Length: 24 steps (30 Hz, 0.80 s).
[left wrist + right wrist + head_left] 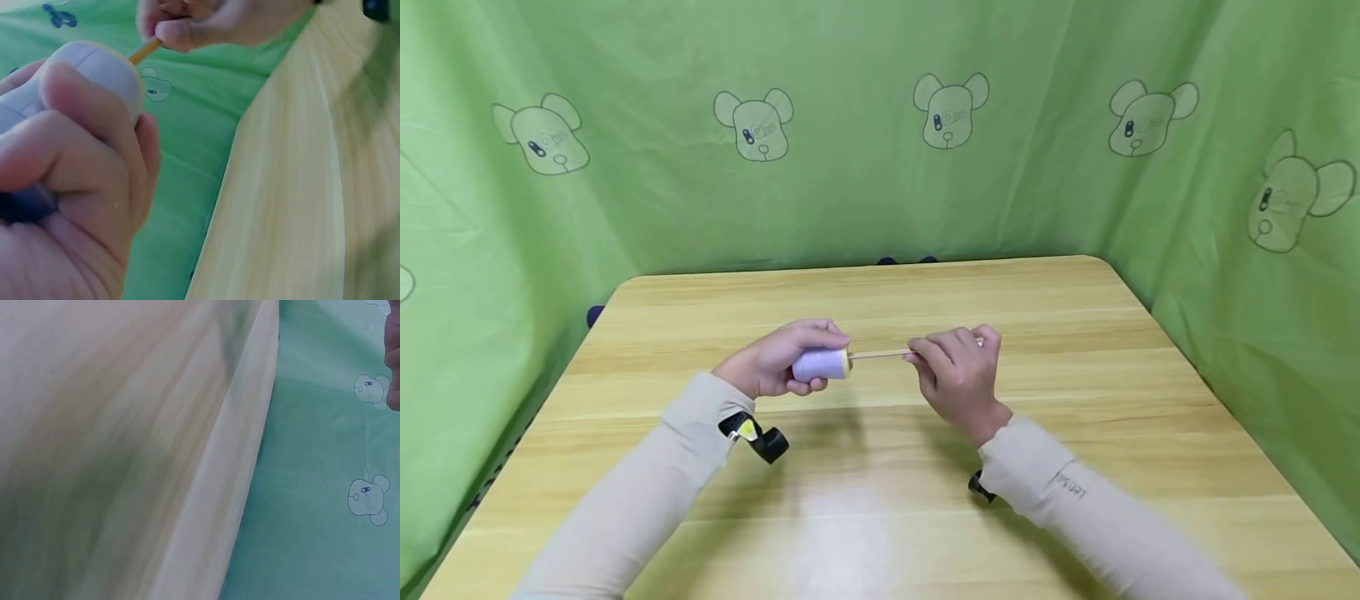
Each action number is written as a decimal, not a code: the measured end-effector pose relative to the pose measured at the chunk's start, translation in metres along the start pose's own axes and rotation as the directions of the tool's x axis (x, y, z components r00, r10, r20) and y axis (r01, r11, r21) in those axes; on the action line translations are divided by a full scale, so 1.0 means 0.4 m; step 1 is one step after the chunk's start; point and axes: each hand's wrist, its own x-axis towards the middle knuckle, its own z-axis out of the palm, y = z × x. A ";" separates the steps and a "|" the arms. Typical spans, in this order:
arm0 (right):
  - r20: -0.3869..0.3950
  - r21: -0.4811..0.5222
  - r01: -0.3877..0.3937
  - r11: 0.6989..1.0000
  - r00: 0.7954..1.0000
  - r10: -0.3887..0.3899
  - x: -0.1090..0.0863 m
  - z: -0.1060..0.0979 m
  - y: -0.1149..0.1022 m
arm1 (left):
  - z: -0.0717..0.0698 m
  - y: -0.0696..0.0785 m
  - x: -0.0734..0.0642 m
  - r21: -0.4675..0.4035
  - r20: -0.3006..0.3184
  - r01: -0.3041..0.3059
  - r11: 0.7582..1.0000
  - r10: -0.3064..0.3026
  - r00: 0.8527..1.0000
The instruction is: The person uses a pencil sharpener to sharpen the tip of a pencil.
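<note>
Over the middle of the table, my left hand (772, 357) holds a small lavender cylinder (818, 365) with a pale yellow rim, lying sideways. Its fingers wrap the cylinder (106, 65) in the left wrist view and hide much of it. From the yellow-rimmed end a thin wooden stick (880, 354) runs straight to my right hand (958, 375), which pinches it between thumb and fingers. The stick (145, 50) meets the middle of that end. In the right wrist view only some fingers of the right hand (393, 359) show at the edge.
The wood-grain table (865, 500) lies below both hands. Green curtains (850, 192) with printed bear heads stand close behind its far edge and along both sides. A small black camera (767, 443) is strapped on the left wrist.
</note>
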 end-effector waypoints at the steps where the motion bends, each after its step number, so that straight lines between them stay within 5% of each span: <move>1: -0.033 -0.003 0.013 1.000 0.999 -0.013 -0.002 0.004 -0.002 | -0.002 0.002 -0.002 -0.029 0.014 0.026 0.999 -0.026 1.000; 8: -0.147 -0.061 0.041 0.997 0.988 -0.050 -0.002 0.017 -0.004 | -0.009 0.009 0.000 -0.167 0.049 0.148 0.975 -0.142 0.989; 17: -0.172 -0.035 0.017 0.999 0.985 -0.023 -0.004 0.025 0.002 | 0.000 0.010 0.006 -0.249 0.107 0.178 0.952 -0.155 0.982; 20: -0.185 -0.046 0.032 0.998 0.982 -0.040 0.000 0.031 0.012 | 0.012 -0.001 0.012 -0.248 0.086 0.162 0.955 -0.145 0.986; 24: -0.126 -0.066 0.040 0.997 0.991 -0.048 0.006 0.026 0.025 | 0.034 -0.018 0.021 -0.119 -0.014 0.021 0.993 -0.023 1.000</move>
